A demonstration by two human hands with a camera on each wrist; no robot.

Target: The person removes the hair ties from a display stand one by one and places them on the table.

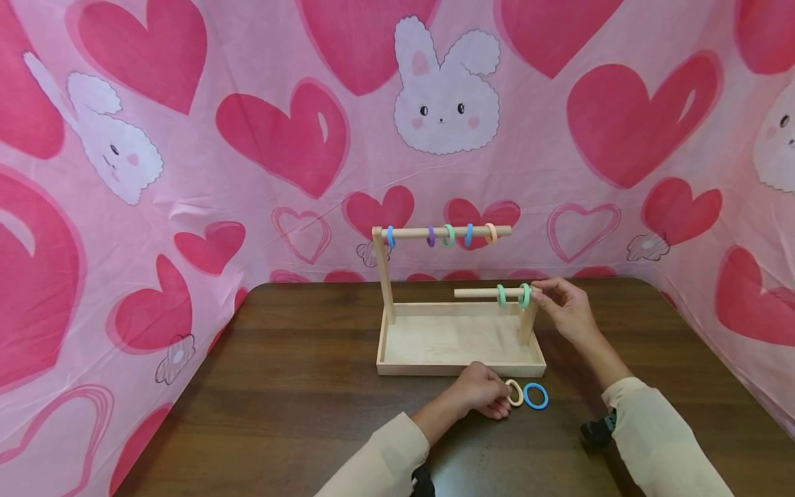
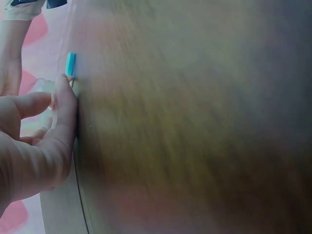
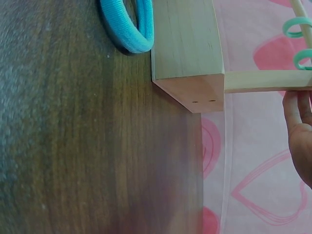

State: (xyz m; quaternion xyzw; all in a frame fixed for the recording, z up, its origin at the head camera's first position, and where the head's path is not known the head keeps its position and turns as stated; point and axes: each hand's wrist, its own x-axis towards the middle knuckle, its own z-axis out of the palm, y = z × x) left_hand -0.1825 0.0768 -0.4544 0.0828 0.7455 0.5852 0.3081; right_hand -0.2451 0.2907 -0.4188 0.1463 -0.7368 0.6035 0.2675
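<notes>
A wooden stand has a shallow tray base and two horizontal bars at different heights. On the lower bar hang two mint-green rings. My right hand grips the top of the stand's short right post, thumb and forefinger at the bar's end. In front of the tray, my left hand pinches the edge of a cream ring at the tabletop. A blue ring lies just right of it; the right wrist view shows this blue ring close up beside the tray.
The upper bar carries several rings, blue, purple, green and cream, and ends free on the right. Under everything is a dark wooden table. A pink cloth with hearts and rabbits hangs behind and at both sides.
</notes>
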